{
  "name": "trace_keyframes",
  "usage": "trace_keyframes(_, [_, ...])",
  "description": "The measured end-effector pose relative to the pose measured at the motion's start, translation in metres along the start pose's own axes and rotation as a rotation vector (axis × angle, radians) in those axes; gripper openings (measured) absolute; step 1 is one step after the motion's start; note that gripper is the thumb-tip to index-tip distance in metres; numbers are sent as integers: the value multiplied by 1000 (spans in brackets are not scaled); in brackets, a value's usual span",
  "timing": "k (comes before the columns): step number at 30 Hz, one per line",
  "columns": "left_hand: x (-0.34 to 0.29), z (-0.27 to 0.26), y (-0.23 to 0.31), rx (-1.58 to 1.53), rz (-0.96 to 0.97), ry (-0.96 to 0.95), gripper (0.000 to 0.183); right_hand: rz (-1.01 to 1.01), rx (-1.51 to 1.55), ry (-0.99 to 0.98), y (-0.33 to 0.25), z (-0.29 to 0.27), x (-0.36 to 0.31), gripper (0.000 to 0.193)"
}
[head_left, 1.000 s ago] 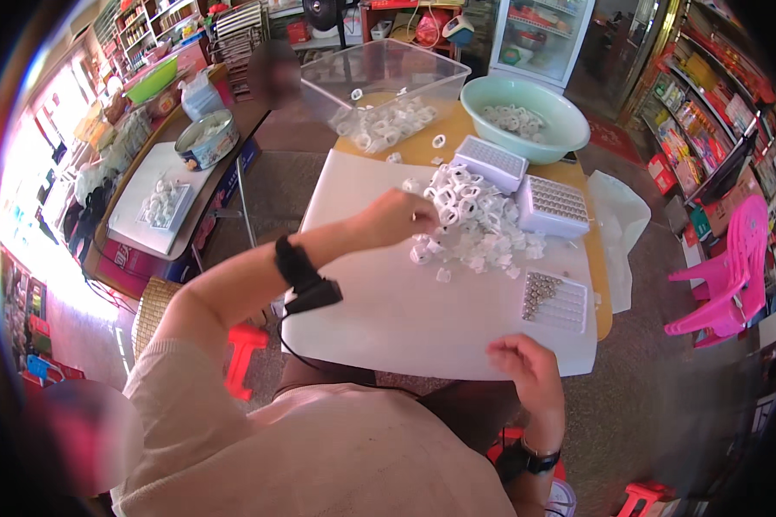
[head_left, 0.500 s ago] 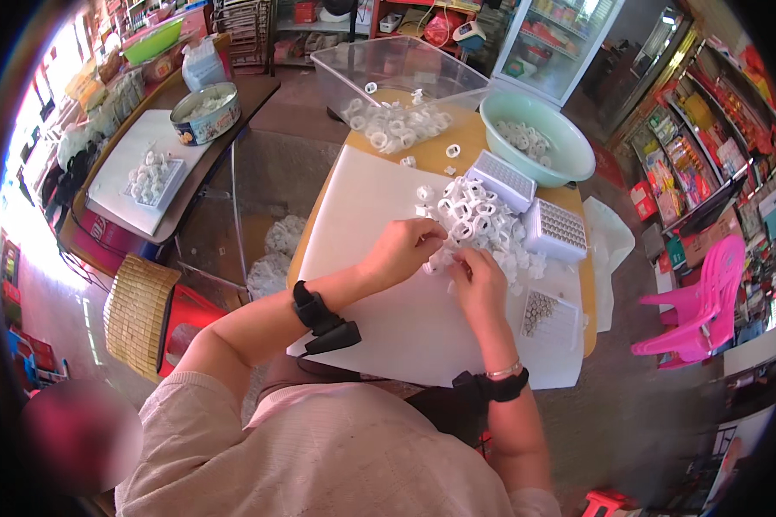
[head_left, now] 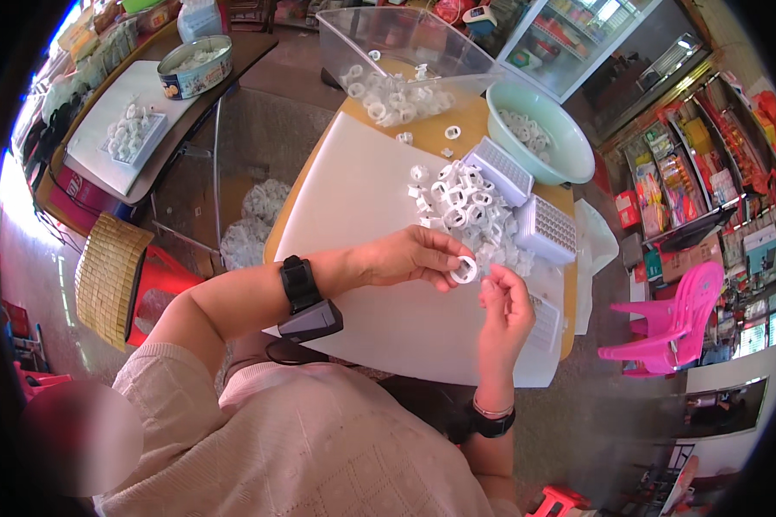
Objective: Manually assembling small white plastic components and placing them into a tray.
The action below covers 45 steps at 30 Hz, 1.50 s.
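My left hand (head_left: 421,257) pinches a white plastic ring (head_left: 465,270) between thumb and fingers, its round opening facing up toward me. Close to the ring's right side is my right hand (head_left: 507,308), thumb and fingertips pressed together; something small and translucent may be between them, too small to make out. Just beyond both hands lies a heap of white plastic rings (head_left: 459,196), with thin translucent pieces (head_left: 510,257) at its near right edge. The white board (head_left: 345,198) lies under everything. My right hand partly hides a small white tray (head_left: 545,326).
Two gridded white blocks (head_left: 547,228) stand right of the heap. Behind are a pale green basin (head_left: 578,142) and a clear plastic bin (head_left: 388,43), both holding white parts. A side table (head_left: 250,56) with a round tin (head_left: 195,67) stands left; pink chairs (head_left: 677,310) stand right.
Both hands have drawn back from the heap's near edge toward me and slightly right. The white ring now shows plainly in my left fingers. The whole view has shifted a little.
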<state>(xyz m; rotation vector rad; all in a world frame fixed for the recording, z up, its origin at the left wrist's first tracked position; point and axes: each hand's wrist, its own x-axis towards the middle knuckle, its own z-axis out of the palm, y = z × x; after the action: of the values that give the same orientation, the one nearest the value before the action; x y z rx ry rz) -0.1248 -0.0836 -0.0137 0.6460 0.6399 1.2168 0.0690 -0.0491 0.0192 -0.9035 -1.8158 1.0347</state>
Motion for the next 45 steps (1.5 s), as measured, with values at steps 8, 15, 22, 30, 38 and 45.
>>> trace_keyframes(8, [-4, 5, -5, -53, -30, 6, 23, 128, 51, -117, -1, 3, 1, 17])
trace_keyframes(15, [4, 4, -11, -106, -120, -140, 30, 15, -53, -165, 6, -4, 1, 21])
trace_keyframes(22, [0, -8, -13, -69, -142, -102, 31, 84, -74, 49, 18, -35, -2, 16])
trace_keyframes(30, [5, 2, -10, -127, -125, -21, 30, 140, -583, 234, 66, -117, -15, 10])
trace_keyframes(38, [4, 2, -11, -129, -146, -11, 27, 22, -774, 189, 91, -103, 4, 11])
trace_keyframes(45, [1, 6, -8, -77, -165, -18, 26, 101, -503, 187, 78, -94, -4, 8])
